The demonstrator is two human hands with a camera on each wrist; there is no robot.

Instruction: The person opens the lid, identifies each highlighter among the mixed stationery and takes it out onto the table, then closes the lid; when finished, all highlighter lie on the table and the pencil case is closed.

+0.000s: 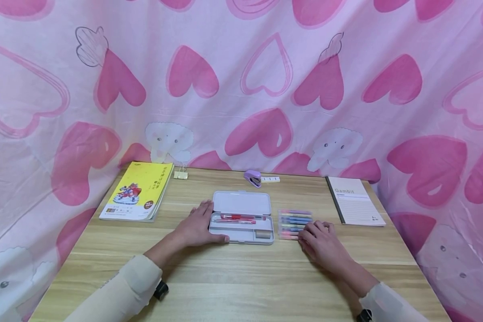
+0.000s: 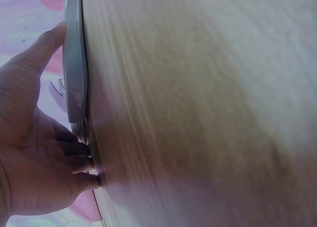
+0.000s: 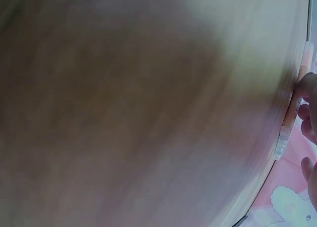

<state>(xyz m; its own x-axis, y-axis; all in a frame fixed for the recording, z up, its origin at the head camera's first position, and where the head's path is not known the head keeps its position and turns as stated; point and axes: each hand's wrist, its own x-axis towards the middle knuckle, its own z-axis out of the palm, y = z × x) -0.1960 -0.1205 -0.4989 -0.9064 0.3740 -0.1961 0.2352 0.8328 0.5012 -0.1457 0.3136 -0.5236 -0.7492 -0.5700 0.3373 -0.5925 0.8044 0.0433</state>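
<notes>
An open white pencil case point(image 1: 241, 235) lies mid-table, its lid point(image 1: 241, 202) tipped back. Red pens point(image 1: 237, 221) fill its upper compartment, and a small grey-brown block point(image 1: 263, 234) sits in the lower right one. My left hand point(image 1: 197, 227) is spread against the case's left end, thumb along the front edge, fingers straight beside it. To the right, a clear pack of coloured markers point(image 1: 290, 220) lies flat. My right hand point(image 1: 319, 241) holds its near right end with bent fingers. In the right wrist view, a thumb and fingertips touch the orange marker point(image 3: 292, 108).
A yellow book point(image 1: 138, 190) lies at the left, with a gold binder clip point(image 1: 180, 175) beside it. Toward the back are a purple stapler point(image 1: 252, 177) and a white strip point(image 1: 270, 179). A notebook point(image 1: 356, 201) lies at the right. A heart-patterned curtain point(image 1: 257, 89) hangs behind the table.
</notes>
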